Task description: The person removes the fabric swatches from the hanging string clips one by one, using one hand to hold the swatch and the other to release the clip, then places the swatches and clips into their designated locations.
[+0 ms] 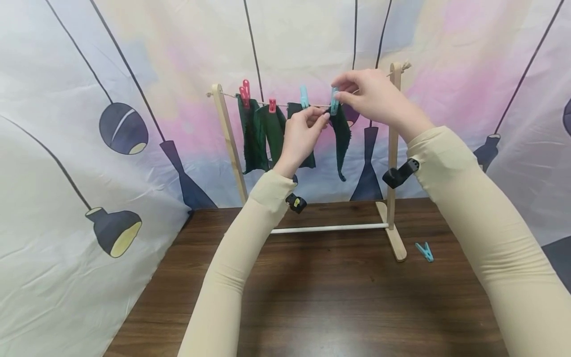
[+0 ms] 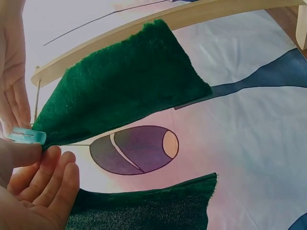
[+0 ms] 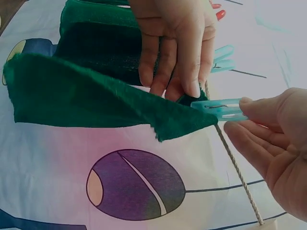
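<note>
A dark green cloth (image 1: 341, 144) hangs at the right part of a thin rope (image 3: 235, 165). My left hand (image 1: 300, 136) pinches the cloth's top corner at the rope between thumb and fingertips. Just right of it, my right hand (image 1: 373, 99) holds the handle end of a light blue clothespin (image 3: 224, 109) between thumb and fingers. The clothespin's jaws lie over the cloth's corner on the rope. In the left wrist view the cloth spreads wide from the clothespin, its lower end loose.
More green cloths (image 1: 254, 136) hang to the left, with red clothespins (image 1: 272, 105) and another light blue clothespin (image 1: 304, 96) on the rope. The wooden rack (image 1: 229, 144) has a white bottom bar (image 1: 330, 228). A loose blue clothespin (image 1: 425, 252) lies on the table (image 1: 312, 297) by its right foot.
</note>
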`<action>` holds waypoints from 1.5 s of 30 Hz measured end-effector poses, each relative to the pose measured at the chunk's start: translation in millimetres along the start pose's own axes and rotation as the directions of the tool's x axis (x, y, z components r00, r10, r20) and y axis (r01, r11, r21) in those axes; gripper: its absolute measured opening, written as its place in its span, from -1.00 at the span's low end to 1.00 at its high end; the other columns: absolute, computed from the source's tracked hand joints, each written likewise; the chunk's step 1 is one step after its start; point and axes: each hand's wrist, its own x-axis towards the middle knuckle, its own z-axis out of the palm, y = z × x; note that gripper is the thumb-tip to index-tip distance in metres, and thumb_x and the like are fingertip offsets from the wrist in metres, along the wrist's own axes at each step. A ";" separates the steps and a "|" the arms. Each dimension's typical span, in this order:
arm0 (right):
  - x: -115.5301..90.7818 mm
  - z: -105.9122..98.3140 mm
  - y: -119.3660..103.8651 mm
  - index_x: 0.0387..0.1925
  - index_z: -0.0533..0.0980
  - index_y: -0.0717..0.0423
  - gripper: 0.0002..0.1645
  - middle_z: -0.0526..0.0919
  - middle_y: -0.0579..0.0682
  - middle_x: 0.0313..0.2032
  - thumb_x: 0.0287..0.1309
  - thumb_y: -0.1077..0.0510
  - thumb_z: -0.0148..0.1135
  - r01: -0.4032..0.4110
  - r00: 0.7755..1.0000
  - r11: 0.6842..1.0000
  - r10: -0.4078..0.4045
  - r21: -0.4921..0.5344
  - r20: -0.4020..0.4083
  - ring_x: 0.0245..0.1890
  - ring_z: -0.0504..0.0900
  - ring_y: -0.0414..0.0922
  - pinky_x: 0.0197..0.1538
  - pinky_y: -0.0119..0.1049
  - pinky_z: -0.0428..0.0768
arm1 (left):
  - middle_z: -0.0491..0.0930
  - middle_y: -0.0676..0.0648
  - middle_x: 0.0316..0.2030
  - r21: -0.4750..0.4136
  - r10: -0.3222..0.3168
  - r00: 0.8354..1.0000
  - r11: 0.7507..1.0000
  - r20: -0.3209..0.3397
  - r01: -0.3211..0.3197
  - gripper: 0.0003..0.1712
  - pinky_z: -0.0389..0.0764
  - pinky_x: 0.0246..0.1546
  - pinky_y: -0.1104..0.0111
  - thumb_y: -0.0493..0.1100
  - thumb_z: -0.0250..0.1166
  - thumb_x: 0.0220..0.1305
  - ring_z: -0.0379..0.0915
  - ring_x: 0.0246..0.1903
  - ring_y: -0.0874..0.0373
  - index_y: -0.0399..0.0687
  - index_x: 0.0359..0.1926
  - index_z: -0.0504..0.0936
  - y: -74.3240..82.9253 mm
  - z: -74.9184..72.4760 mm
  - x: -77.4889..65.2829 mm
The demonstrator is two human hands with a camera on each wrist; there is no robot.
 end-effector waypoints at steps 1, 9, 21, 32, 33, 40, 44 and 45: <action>-0.4 0.8 0.2 0.24 0.50 0.24 -0.56 0.64 0.22 0.08 0.47 0.09 0.14 0.001 1.000 1.000 -0.001 0.002 -0.011 0.11 0.60 0.08 0.22 -0.02 0.51 | 0.75 -0.07 -0.20 -0.001 0.002 1.000 1.000 -0.001 -0.002 -0.71 0.63 -0.13 0.43 -0.08 0.27 0.45 0.67 -0.21 0.22 -0.20 -0.02 0.70 -0.1 -0.3 -0.9; -3.0 3.0 -1.6 0.10 0.55 0.26 -0.64 0.68 0.17 -0.02 0.44 0.10 0.17 0.013 0.997 1.000 -0.013 0.007 -0.079 -0.01 0.64 0.00 0.14 -0.08 0.57 | 0.75 -0.09 -0.18 0.008 0.038 0.999 0.999 -0.011 -0.038 -0.71 0.64 -0.12 0.42 -0.07 0.27 0.45 0.68 -0.19 0.19 -0.20 -0.01 0.69 -1.6 -5.7 -8.6; 0.4 3.3 -3.1 0.04 0.59 0.27 -0.69 0.71 0.16 -0.07 0.43 0.13 0.19 0.063 0.980 0.998 -0.059 0.014 -0.189 -0.06 0.67 -0.02 0.12 -0.18 0.58 | 0.72 -0.08 -0.23 0.065 0.085 0.996 0.994 -0.007 -0.084 -0.72 0.63 -0.15 0.40 -0.06 0.23 0.48 0.62 -0.26 0.17 -0.18 -0.05 0.68 -3.2 -26.7 -22.0; 0.3 -3.4 -4.2 -0.01 0.63 0.23 -0.73 0.73 0.10 -0.10 0.40 0.13 0.23 0.106 0.946 0.994 -0.105 -0.013 -0.306 -0.10 0.68 -0.07 0.06 -0.36 0.59 | 0.73 -0.08 -0.18 0.078 0.089 0.996 0.993 -0.007 -0.088 -0.72 0.63 -0.09 0.41 -0.05 0.24 0.47 0.65 -0.22 0.18 -0.17 -0.04 0.68 -8.6 -41.5 -29.4; -1.2 -4.3 -3.2 0.00 0.62 0.23 -0.72 0.73 0.10 -0.10 0.40 0.13 0.23 0.100 0.947 0.995 -0.099 -0.014 -0.305 -0.10 0.68 -0.07 0.06 -0.36 0.59 | 0.73 -0.08 -0.18 0.073 0.091 0.996 0.993 -0.004 -0.091 -0.72 0.63 -0.09 0.42 -0.05 0.24 0.47 0.66 -0.22 0.19 -0.17 -0.04 0.68 -8.9 -42.5 -29.5; -13.9 -9.1 7.5 0.18 0.51 0.30 -0.57 0.65 0.19 -0.02 0.43 0.11 0.17 0.091 0.973 0.995 -0.083 0.029 -0.216 -0.03 0.60 0.00 0.15 -0.20 0.58 | 0.72 -0.12 -0.17 0.078 0.092 0.996 0.993 -0.001 -0.092 -0.74 0.65 -0.09 0.34 -0.09 0.25 0.46 0.67 -0.23 0.11 -0.21 -0.03 0.66 -9.8 -56.9 -31.6; -21.8 -10.3 15.1 0.25 0.47 0.30 -0.51 0.63 0.20 0.00 0.44 0.08 0.15 0.078 0.978 0.996 -0.069 0.037 -0.194 0.02 0.58 0.01 0.18 -0.12 0.56 | 0.72 -0.13 -0.18 0.107 0.085 0.996 0.991 -0.012 -0.083 -0.73 0.65 -0.11 0.30 -0.09 0.26 0.45 0.65 -0.24 0.09 -0.21 -0.03 0.66 -13.4 -70.8 -35.1; -24.4 -11.4 16.6 0.25 0.47 0.29 -0.50 0.63 0.19 0.01 0.44 0.07 0.16 0.069 0.979 0.997 -0.059 0.043 -0.198 0.01 0.58 0.00 0.18 -0.13 0.56 | 0.72 -0.13 -0.18 0.113 0.084 0.996 0.990 -0.017 -0.082 -0.73 0.65 -0.11 0.30 -0.09 0.26 0.45 0.65 -0.24 0.09 -0.21 -0.02 0.66 -14.9 -75.0 -36.1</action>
